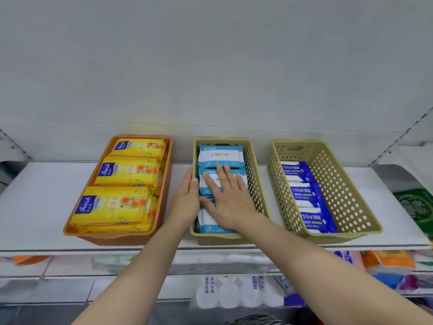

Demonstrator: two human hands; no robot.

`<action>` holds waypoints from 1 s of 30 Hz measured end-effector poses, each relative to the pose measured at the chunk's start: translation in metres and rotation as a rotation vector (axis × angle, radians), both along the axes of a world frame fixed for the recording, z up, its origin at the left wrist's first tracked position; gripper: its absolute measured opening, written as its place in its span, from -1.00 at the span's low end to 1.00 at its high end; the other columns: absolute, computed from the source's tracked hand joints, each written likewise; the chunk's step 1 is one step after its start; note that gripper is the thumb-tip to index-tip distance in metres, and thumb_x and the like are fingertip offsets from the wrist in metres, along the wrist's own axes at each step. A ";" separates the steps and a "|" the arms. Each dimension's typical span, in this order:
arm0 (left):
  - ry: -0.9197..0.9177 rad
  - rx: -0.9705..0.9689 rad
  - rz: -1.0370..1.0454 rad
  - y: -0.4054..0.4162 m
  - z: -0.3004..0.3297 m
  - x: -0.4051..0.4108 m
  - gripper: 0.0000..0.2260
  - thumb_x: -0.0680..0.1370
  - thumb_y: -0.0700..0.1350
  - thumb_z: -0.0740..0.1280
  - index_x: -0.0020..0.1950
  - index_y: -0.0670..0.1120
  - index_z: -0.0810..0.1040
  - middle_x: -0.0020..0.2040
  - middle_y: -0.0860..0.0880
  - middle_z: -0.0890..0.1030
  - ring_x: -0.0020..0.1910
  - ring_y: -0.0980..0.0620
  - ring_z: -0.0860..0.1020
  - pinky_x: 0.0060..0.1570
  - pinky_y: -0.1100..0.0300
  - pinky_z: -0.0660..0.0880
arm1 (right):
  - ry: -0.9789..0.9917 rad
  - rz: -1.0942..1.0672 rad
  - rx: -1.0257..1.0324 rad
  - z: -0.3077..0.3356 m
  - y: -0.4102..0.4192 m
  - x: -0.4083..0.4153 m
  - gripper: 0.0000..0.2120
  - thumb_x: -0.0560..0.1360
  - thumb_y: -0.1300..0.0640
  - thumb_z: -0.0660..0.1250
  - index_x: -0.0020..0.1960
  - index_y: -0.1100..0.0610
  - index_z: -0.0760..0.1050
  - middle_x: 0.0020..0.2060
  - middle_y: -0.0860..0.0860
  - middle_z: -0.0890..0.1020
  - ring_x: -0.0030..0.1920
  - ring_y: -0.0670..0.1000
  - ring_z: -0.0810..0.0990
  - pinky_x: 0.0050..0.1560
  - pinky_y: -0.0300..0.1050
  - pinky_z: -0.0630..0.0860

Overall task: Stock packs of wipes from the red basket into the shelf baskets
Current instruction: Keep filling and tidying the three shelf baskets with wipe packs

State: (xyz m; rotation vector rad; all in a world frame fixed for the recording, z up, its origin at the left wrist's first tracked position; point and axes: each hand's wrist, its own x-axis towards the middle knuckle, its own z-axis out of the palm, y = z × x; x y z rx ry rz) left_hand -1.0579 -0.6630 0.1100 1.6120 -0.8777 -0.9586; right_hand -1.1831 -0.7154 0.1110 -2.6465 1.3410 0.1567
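The right hand (pixel 228 202) lies flat, fingers straight, on the light-blue-and-white soft packs of wipes (pixel 219 160) in the middle perforated beige plastic shelf basket (pixel 256 184); the left hand (pixel 187 200) steadies its left wall, grasp unclear. Best pressed evenly — seating the row level — while that basket stays braced on the white shelf (pixel 42 202).

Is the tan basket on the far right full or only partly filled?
Partly filled: the right tan basket holds three dark blue wipe packs along its left side, its right half bare.

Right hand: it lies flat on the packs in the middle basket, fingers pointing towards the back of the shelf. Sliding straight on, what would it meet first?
Probably the rearmost light-blue pack, which the right hand's fingertips nearly touch; depth is uncertain.
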 end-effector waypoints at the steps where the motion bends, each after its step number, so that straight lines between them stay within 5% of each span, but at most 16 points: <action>1: -0.006 -0.002 0.001 0.000 0.000 0.000 -0.64 0.72 0.00 0.02 0.51 0.16 0.31 0.38 0.09 0.50 0.28 0.12 0.51 0.28 0.08 0.48 | -0.020 0.001 0.034 0.003 -0.001 -0.002 -0.34 0.59 -0.36 -0.23 0.59 -0.15 -0.30 0.57 0.03 -0.36 0.54 0.03 -0.44 0.56 0.11 -0.29; 6: -0.039 -0.039 -0.027 0.002 0.005 -0.001 -0.67 0.72 -0.02 0.01 0.46 0.18 0.36 0.26 0.13 0.55 0.15 0.26 0.54 0.06 0.24 0.52 | -0.354 -0.119 0.125 0.026 -0.021 0.002 -0.45 0.68 -0.18 -0.17 0.62 -0.07 -0.16 0.61 -0.03 -0.18 0.58 -0.05 -0.30 0.56 0.03 -0.26; 13: 0.001 -0.038 -0.038 -0.001 0.001 0.000 -0.67 0.72 0.00 0.02 0.46 0.19 0.35 0.26 0.12 0.55 0.15 0.22 0.56 0.15 0.11 0.56 | -0.105 -0.133 0.067 0.012 -0.063 0.020 -0.43 0.66 -0.20 -0.24 0.62 -0.06 -0.24 0.60 0.03 -0.28 0.56 0.05 -0.37 0.56 0.14 -0.28; 21: -0.006 -0.023 -0.045 -0.003 0.000 0.001 -0.66 0.72 -0.01 0.01 0.48 0.17 0.34 0.25 0.11 0.56 0.11 0.24 0.57 0.03 0.24 0.56 | -0.093 -0.154 0.071 0.003 -0.065 0.019 -0.39 0.64 -0.26 -0.22 0.61 -0.09 -0.28 0.59 0.02 -0.29 0.57 0.04 -0.36 0.57 0.10 -0.22; 26: -0.002 -0.001 -0.060 -0.002 0.002 0.002 -0.67 0.72 0.02 0.01 0.48 0.19 0.31 0.24 0.10 0.58 0.11 0.17 0.61 0.09 0.05 0.62 | -0.154 -0.150 0.043 0.006 -0.057 0.016 -0.44 0.67 -0.21 -0.21 0.62 -0.09 -0.21 0.60 0.02 -0.26 0.57 0.01 -0.34 0.57 0.09 -0.23; 30: -0.014 0.012 -0.057 -0.001 0.004 0.001 -0.66 0.72 0.00 0.00 0.49 0.17 0.30 0.22 0.11 0.56 0.05 0.20 0.61 -0.03 0.19 0.61 | -0.065 -0.134 -0.023 0.003 -0.053 0.020 -0.39 0.64 -0.27 -0.15 0.62 -0.11 -0.20 0.60 0.02 -0.23 0.59 0.03 -0.31 0.57 0.12 -0.20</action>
